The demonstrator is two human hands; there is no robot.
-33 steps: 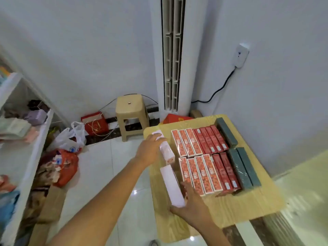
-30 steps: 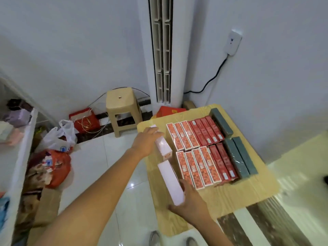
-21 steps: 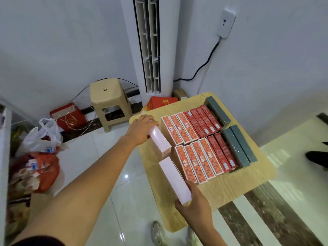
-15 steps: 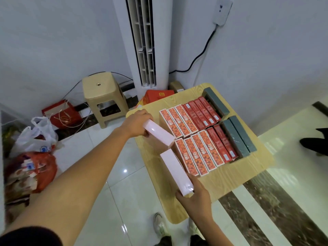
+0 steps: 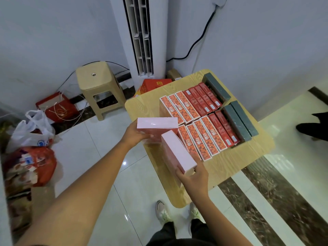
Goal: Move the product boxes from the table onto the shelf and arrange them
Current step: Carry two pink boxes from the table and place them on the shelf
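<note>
My left hand (image 5: 135, 134) grips a pink box (image 5: 157, 123), lifted above the table's left edge and turned crosswise. My right hand (image 5: 193, 176) holds a second pink box (image 5: 177, 153) by its near end, tilted up beside the rows. On the wooden table (image 5: 230, 162) stand two rows of orange-patterned boxes (image 5: 200, 137) and red boxes (image 5: 204, 98), with dark green boxes (image 5: 239, 119) at the right and back. The shelf is out of view.
A beige plastic stool (image 5: 97, 86) and a tall white air conditioner (image 5: 142, 36) stand by the wall. Red gift bags (image 5: 56, 107) and plastic bags (image 5: 32, 132) lie on the floor at left. Another person's dark foot (image 5: 312, 128) is at the right edge. My shoes (image 5: 163, 212) are below.
My left hand lifted its pink box off the table and turned it crosswise. My right hand tilted the other pink box up. The view swung right and down, so the shelf left the frame.
</note>
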